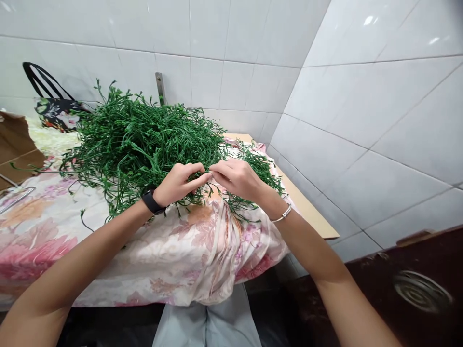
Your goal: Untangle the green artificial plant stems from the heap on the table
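A big heap of thin green plastic stems (144, 137) lies on a flowered cloth (170, 250) that covers a table. My left hand (179, 183), with a black band on its wrist, is curled at the heap's near edge and pinches a green stem. My right hand (237, 178), with a silver bangle on its wrist, meets it fingertip to fingertip and pinches the same stem. More loose stems (258, 166) spread under and behind the right hand.
The table's bare wooden edge (307, 207) runs along a white tiled wall (361, 120) on the right. A black slotted spatula (43, 82) and a flowered bag (58, 113) stand at the back left. A dark wooden surface (398, 289) sits at the lower right.
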The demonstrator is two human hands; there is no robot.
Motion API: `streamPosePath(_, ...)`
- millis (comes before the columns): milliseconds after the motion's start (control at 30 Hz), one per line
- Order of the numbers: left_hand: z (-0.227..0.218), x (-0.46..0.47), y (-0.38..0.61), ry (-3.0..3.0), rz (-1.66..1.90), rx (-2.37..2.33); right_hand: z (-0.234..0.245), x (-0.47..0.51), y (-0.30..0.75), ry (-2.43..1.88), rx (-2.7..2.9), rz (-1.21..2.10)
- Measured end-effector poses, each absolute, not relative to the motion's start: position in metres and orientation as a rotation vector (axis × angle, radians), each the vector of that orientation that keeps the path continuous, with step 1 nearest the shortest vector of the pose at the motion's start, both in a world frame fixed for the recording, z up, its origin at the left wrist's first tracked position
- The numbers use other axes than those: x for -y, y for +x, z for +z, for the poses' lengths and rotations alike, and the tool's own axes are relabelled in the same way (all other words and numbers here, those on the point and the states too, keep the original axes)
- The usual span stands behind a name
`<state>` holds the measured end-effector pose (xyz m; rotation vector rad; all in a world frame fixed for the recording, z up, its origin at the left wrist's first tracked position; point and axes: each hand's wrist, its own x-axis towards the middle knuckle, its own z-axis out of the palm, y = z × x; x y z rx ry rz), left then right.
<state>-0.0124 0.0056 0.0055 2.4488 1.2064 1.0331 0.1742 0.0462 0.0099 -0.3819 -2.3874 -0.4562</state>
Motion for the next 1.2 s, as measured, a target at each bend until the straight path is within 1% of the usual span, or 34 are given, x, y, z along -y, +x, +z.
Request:
streamPosePath(167, 0.005, -0.009, -0.007, 2.679, 1.105, -1.284, 0.015, -0.045, 0.175, -0.423, 2.442, -0.576)
streamPosePath(367, -0.002, -0.008, 0.001, 2.807, 1.155, -1.499, 0.016, -0.04, 0.169, -0.425, 2.277, -0.776)
streamPosePath(633, -0.003, -0.002, 0.004, 2.859, 1.364, -1.521, 0.009, -0.035, 0.164, -0.491, 2.18, -0.817)
streamPosePath(800, -0.008, -0.003, 0.003, 2.844, 1.435, -1.529, 0.006, -0.035, 0.164, -0.526, 2.182, -0.755)
streamPosePath(900, -0.01, -0.005, -0.001, 2.761, 1.49, -1.606, 0.015, -0.045, 0.179, -0.664, 2.061, -0.601)
streamPosePath(1000, -0.007, -0.005, -0.006, 2.53, 1.451, -1.617, 0.03, -0.062, 0.204, -0.852, 1.882, -0.437)
streamPosePath(1100, -0.001, -0.005, -0.01, 2.274, 1.419, -1.542, 0.038, -0.081, 0.224, -0.947, 1.899, -0.4)
streamPosePath(1200, 0.002, -0.007, -0.012, 2.116, 1.437, -1.356, 0.036, -0.093, 0.232, -1.08, 1.974, -0.408)
